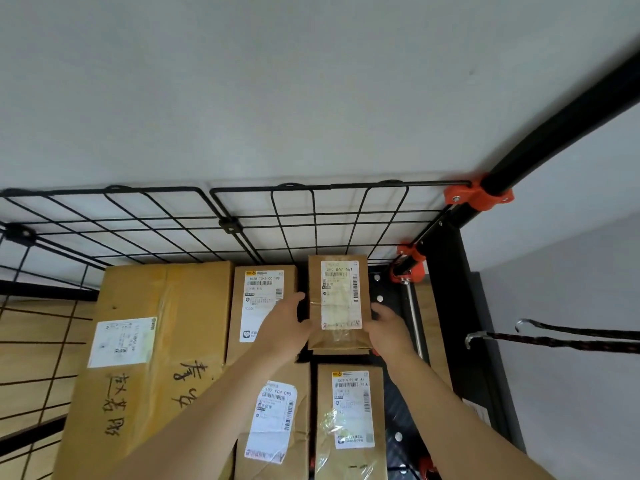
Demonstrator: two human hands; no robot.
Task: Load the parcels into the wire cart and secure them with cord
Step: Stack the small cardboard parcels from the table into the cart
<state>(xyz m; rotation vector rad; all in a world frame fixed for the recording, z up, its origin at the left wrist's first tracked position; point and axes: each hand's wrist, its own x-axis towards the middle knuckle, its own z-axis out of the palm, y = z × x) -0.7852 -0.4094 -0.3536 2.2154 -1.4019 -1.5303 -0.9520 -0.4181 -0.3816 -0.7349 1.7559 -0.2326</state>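
A plain grey wall fills the upper half of the frame; the wire cart [242,216] stands against it, its black mesh side running across the middle. Centre right, I have both hands on the small parcel [341,299]: my left hand [287,323] is curled round its left edge and my right hand [388,327] round its right edge, both gripping near the lower end. The parcel's long axis runs up the frame, away from me toward the mesh, label upward, and neither hand is nearer than the other. Its upper end lies close to the mesh. To its left is the labelled parcel [266,299], and beyond that the large box [149,341]; below it is the taped parcel [349,420]. To its right a strip of dark cart floor shows before the black post [446,289], which I judge the only free room. The hooked cords [554,337] lie at the right edge, outside the cart and untouched.
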